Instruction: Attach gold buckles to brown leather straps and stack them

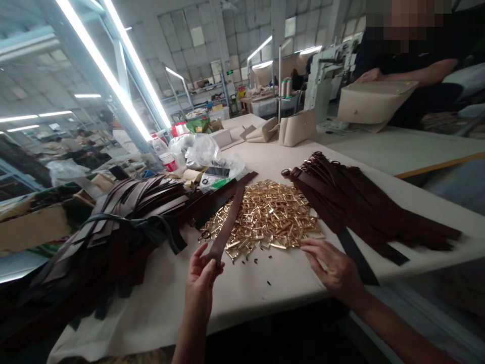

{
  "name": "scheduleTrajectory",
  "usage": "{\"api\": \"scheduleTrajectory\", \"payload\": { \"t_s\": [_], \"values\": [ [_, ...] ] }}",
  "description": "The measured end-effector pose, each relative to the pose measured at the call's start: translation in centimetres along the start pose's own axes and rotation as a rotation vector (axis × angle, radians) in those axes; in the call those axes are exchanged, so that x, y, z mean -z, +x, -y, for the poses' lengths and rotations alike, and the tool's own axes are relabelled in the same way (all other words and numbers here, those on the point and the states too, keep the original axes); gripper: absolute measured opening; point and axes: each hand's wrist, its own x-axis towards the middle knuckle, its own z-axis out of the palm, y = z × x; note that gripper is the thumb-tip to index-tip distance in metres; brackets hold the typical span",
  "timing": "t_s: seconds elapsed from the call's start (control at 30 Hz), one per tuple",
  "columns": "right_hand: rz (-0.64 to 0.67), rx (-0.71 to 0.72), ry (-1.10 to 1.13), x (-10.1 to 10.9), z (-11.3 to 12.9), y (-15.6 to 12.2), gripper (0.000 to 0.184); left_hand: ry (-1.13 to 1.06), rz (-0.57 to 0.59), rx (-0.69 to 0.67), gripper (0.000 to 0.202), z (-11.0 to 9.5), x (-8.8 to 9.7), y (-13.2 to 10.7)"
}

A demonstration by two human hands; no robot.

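Our left hand (204, 268) pinches a strap (231, 217) at the left of the gold pile (271, 215); our right hand (333, 265) seems to pick from it, needing care. We can't tell its hold.

No legible lettering, brand or number, small green sign (230, 72) in the background with pale marks too small to read, red-and-yellow panel (241, 91) lower down, blurred, red-and-white cup (169, 162) with markings too blurred to read, red packaging (179, 129) and green bag (197, 125), any print illegible
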Motion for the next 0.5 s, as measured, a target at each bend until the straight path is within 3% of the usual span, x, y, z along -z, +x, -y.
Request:
{"api": "scheduleTrajectory", "payload": {
  "t_s": [0.1,0.17,0.27,0.37,0.5],
  "values": [
    [0.117,-0.213,0.433,-2.6,4.3,1.5,0.018,0.026,0.016,0.022,0.055,0.7,0.2,-1.7],
    [0.29,-0.52,0.832,-4.9,7.0,3.1,0.032,0.052,0.029,0.025,0.055,1.5,0.1,-2.9],
    [0.453,-0.828,1.425,-7.9,9.1,5.9,0.039,0.106,0.063,0.019,0.051,2.4,-0.4,-4.8],
    [0.348,-0.997,1.75,-8.8,8.8,8.2,0.028,0.145,0.091,0.003,0.045,3.0,-0.9,-6.5],
    [0.099,-0.962,1.784,-6.7,6.9,9.6,0.011,0.144,0.233,0.094,0.047,3.4,-0.8,-7.9]
  ]
}}
